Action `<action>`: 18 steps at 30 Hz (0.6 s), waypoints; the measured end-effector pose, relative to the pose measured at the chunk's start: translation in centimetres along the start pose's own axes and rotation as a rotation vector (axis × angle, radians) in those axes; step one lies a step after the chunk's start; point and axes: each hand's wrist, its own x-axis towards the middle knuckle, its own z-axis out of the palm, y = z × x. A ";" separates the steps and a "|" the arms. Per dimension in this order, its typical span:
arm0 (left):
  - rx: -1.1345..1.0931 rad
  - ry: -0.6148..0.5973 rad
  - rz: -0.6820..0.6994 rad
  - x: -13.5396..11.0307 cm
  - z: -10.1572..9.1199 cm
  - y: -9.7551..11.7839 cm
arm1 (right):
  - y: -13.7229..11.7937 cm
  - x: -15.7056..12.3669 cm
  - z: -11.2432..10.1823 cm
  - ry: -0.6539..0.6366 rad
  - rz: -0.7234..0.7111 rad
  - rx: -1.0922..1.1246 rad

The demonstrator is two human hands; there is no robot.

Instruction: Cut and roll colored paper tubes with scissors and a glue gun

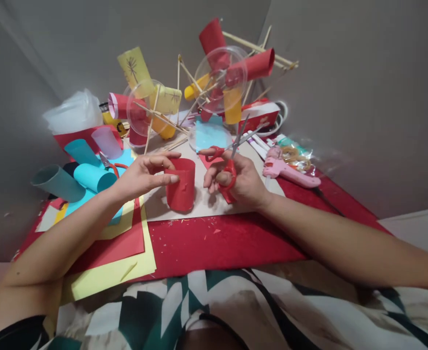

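Note:
A red paper-covered cup point(182, 190) stands upright on the pale board point(155, 204). At its upper left rim, my left hand point(148, 170) pinches the wall between thumb and fingers. Just to the right, my right hand point(245, 177) has its fingers through the red handles of a pair of scissors point(230, 171). The blades are parted and point up and away from the cup. A light blue piece of paper point(206, 133) lies beyond the hands, near a clear round lid.
Two stick-and-paper-tube pinwheel models point(219, 73) stand behind. Blue paper tubes point(95, 176) and coloured paper sheets point(126, 248) lie left. A pink glue gun point(290, 172) rests right, its cord trailing. Small scraps dot the red cloth point(199, 248). Grey walls point(363, 97) enclose the table.

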 end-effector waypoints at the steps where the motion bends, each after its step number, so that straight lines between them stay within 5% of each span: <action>1: 0.004 -0.012 0.003 0.1 0.1 0.1 | -0.1 -0.1 0.0 -0.020 0.009 -0.011; 6: 0.227 -0.015 0.163 0.6 1.0 0.7 | -0.7 -0.3 0.2 -0.147 0.058 -0.059; 13: 0.793 0.061 0.619 1.0 1.7 1.4 | -1.2 -0.1 0.5 -0.125 -0.015 -0.120; 18: 0.971 0.120 0.756 1.1 2.2 1.1 | -1.3 0.1 0.7 -0.113 -0.086 -0.177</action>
